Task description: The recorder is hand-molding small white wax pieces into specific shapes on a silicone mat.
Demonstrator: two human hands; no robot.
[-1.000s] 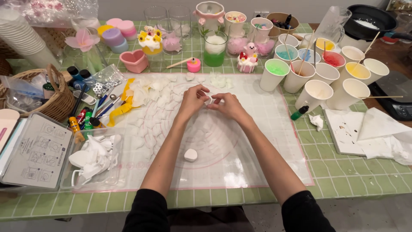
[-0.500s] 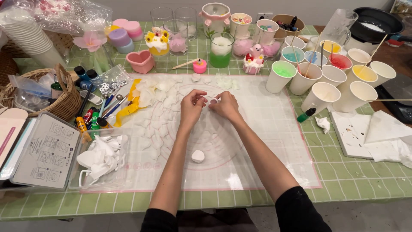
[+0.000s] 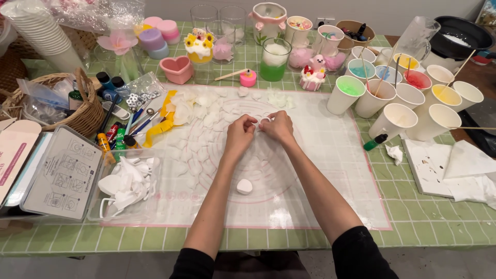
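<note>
Pinching small thin white petal (image 3: 265, 122)

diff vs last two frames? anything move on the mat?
Barely. Both hands, left hand and right hand, stay together pinching a small white piece mid-mat; only slight finger shifts. The heart-shaped white piece, scattered petals and paper cups stayed put.

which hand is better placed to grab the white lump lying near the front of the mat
Left, probably. The white lump lies below the left hand; the right hand is farther across. Both pinch a small white piece.
</note>
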